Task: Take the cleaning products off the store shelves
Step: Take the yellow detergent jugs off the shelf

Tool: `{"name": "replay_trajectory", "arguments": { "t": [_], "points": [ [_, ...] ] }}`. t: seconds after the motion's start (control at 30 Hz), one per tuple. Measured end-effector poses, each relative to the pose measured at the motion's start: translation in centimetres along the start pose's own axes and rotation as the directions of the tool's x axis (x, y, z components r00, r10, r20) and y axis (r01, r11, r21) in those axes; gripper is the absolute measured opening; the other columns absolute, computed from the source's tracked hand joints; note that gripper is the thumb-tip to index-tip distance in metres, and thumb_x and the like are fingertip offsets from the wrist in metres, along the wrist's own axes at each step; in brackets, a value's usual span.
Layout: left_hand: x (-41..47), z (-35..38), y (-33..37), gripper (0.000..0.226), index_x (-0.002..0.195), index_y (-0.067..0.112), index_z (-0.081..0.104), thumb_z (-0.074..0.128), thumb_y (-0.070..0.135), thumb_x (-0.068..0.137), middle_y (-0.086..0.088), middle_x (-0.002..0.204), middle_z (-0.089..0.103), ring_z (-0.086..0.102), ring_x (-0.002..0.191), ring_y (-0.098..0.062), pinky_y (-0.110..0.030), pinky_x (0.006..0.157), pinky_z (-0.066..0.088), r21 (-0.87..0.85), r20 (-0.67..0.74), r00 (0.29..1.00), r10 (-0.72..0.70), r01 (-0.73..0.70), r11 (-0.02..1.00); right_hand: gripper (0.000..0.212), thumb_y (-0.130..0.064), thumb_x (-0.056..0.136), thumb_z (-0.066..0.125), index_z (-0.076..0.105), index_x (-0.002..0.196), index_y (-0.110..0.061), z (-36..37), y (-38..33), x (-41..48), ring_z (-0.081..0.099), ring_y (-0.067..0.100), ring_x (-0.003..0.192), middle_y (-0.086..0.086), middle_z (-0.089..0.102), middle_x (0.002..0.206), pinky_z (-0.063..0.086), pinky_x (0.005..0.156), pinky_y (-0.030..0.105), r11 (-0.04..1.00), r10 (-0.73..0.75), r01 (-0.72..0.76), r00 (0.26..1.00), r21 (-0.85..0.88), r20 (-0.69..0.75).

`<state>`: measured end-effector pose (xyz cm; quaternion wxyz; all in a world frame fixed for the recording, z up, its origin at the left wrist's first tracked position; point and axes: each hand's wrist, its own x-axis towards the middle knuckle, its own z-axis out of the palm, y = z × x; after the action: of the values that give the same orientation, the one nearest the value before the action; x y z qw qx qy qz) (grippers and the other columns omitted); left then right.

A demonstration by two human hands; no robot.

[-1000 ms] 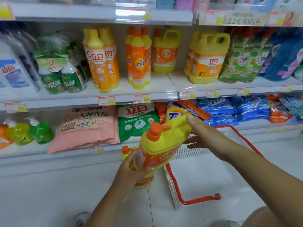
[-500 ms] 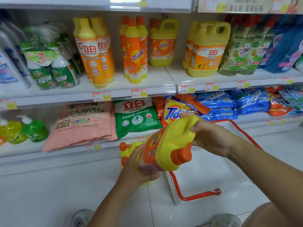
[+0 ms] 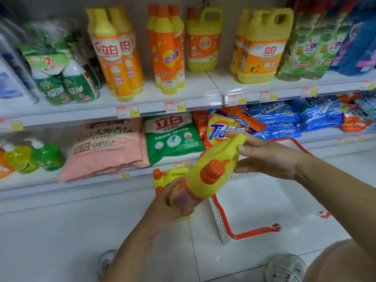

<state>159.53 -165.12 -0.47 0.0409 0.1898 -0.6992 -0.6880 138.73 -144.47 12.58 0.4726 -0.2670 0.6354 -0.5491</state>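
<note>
Left hand [image 3: 173, 202] clamped round the base of the yellow jug [image 3: 209, 176], thumb across the orange label; right hand [image 3: 268, 157] at the handle end, fingers loosely spread and resting on the plastic rather than gripping hard. Jug held tilted in the air, orange cap [image 3: 213, 173] turned toward the camera, just above the near left corner of the white basket [image 3: 218, 218] with its red handle [image 3: 250, 233] lying on the floor.

Best done, probably, by keeping the left grip firm under the weight, steering with the right, and lowering the jug base-first inside the basket wall; letting go only once settled; minding the cap, since a loose one could leak if laid sideways.

Hard to make out: a second yellow jug [image 3: 168, 176] behind the left hand, partly hidden, unclear whether standing on the floor or against the lower shelf [image 3: 40, 182]; basket interior washed out to white, contents unreadable, far rim hidden by the right forearm. Upper shelf [image 3: 203, 88] stock of bottles cut off at the top edge; labels at the far left blurred; price tags illegible.
</note>
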Motion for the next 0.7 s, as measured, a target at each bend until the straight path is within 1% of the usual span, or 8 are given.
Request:
{"name": "replay_trajectory", "arguments": {
  "t": [0.07,0.17,0.27,0.37,0.47,0.53,0.6,0.7],
  "points": [
    [-0.8,-0.5,-0.1,0.096,0.135,0.037,0.056,0.094,0.053,0.048,-0.002,0.136,0.06,0.059,0.124,-0.025,-0.054,0.101,0.049,-0.099,0.034,0.998,-0.054,0.057,0.993,0.081,-0.059,0.06,0.086,0.058,0.131,-0.033,0.5,-0.2,-0.1,0.066,0.026,0.116,0.001,0.068,0.127,0.049,0.104,0.047,0.995,-0.019,0.011,0.997,-0.1,-0.073],
    [-1.5,-0.9,-0.9,0.095,0.127,0.035,0.059,0.095,0.055,0.041,0.001,0.128,0.066,0.062,0.119,-0.025,-0.051,0.097,0.052,-0.161,0.097,0.986,-0.136,0.151,0.975,0.056,-0.043,0.072,0.074,0.061,0.124,-0.026,2.8,0.7,0.0,0.07,0.028,0.104,0.01,0.07,0.119,0.058,0.09,0.046,0.987,-0.054,0.026,0.983,-0.158,-0.175],
    [-1.7,-1.4,-2.8,0.109,0.123,0.033,0.057,0.095,0.06,0.025,0.009,0.116,0.071,0.066,0.111,-0.022,-0.046,0.09,0.056,-0.13,0.047,0.966,-0.254,0.258,0.957,0.039,-0.036,0.072,0.075,0.065,0.107,-0.021,5.4,3.0,0.4,0.073,0.026,0.088,0.017,0.07,0.105,0.062,0.076,0.038,0.98,-0.051,0.005,0.973,-0.201,-0.224],
    [-1.8,-2.0,-5.1,0.107,0.123,0.034,0.055,0.098,0.054,0.027,0.009,0.113,0.073,0.069,0.106,-0.018,-0.051,0.091,0.056,-0.095,-0.02,0.95,-0.311,0.308,0.947,0.017,-0.026,0.085,0.075,0.062,0.09,-0.016,7.2,6.5,1.6,0.065,0.021,0.073,0.01,0.063,0.083,0.057,0.068,0.033,0.968,-0.032,-0.024,0.976,-0.25,-0.217],
    [-1.6,-1.9,-6.8,0.097,0.122,0.025,0.057,0.1,0.04,0.036,0.012,0.104,0.075,0.071,0.094,-0.005,-0.029,0.073,0.059,-0.047,-0.091,0.967,-0.239,0.236,0.971,0.015,-0.02,0.086,0.076,0.061,0.082,-0.02,8.2,11.2,3.2,0.056,0.015,0.069,-0.004,0.057,0.07,0.05,0.064,0.031,0.963,0.024,-0.079,0.977,-0.256,-0.214],
    [-1.1,-1.7,-8.3,0.104,0.122,0.02,0.057,0.099,0.048,0.03,0.012,0.107,0.074,0.07,0.098,-0.006,-0.021,0.075,0.055,-0.001,-0.153,0.969,-0.194,0.196,0.981,0.017,-0.02,0.086,0.076,0.061,0.081,-0.024,8.7,14.1,4.2,0.052,0.011,0.068,-0.013,0.057,0.065,0.043,0.065,0.024,0.96,0.035,-0.095,0.974,-0.265,-0.222],
    [-0.5,-1.6,-9.8,0.106,0.124,0.026,0.057,0.097,0.056,0.03,0.015,0.111,0.073,0.068,0.103,-0.006,-0.029,0.084,0.057,0.087,-0.192,0.962,-0.193,0.213,0.973,0.018,-0.021,0.086,0.076,0.059,0.082,-0.028,8.9,16.2,5.2,0.052,0.007,0.069,-0.019,0.059,0.065,0.041,0.066,0.019,0.949,0.046,-0.122,0.966,-0.291,-0.254],
    [0.6,-1.9,-11.9,0.094,0.119,0.038,0.056,0.095,0.058,0.036,0.019,0.11,0.071,0.068,0.103,-0.005,-0.04,0.089,0.056,0.145,-0.242,0.95,-0.199,0.238,0.96,0.019,-0.022,0.088,0.074,0.056,0.091,-0.028,9.1,18.4,6.8,0.053,0.013,0.072,-0.009,0.058,0.074,0.046,0.069,0.029,0.944,0.088,-0.18,0.946,-0.276,-0.313]
  ]
}}
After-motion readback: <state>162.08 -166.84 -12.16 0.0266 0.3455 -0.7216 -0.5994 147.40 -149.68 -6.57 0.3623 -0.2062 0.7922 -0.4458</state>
